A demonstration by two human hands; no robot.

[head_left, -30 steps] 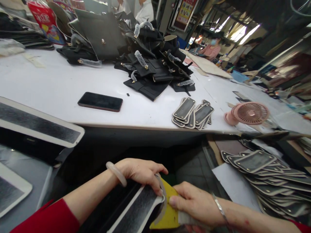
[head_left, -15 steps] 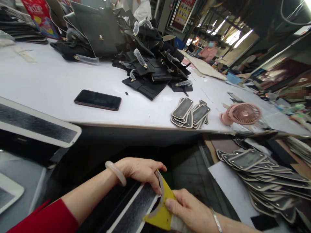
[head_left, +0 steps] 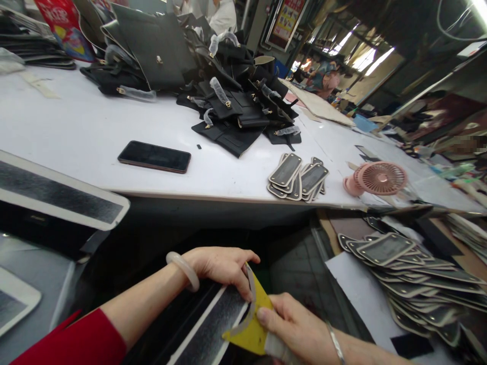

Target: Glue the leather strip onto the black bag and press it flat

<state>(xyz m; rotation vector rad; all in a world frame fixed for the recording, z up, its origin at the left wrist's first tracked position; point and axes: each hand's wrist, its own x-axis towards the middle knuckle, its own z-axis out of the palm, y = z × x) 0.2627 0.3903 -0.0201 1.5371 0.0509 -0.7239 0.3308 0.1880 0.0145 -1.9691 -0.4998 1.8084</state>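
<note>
The white-bordered dark panel [head_left: 209, 327] lies below the front edge of the bench [head_left: 87, 121], its far end under the fingers of the left hand [head_left: 220, 268]; how firmly that grip closes cannot be told, as its underside is hidden. The right hand [head_left: 287, 319] has its grip closed, thumb on top, on a yellow tool [head_left: 258, 324] whose concave edge lies at that end. The work on this end looks under way rather than finished, though no completed edge can be made out. Another bordered panel [head_left: 57, 187] lies to the left. Riveted oblong pieces sit in a small pile [head_left: 299, 177] on the bench and a larger fanned stack [head_left: 388, 251] at right; whether these are done or waiting is unclear. Farther back lie black bag parts [head_left: 236, 109], with no hand on them
</note>
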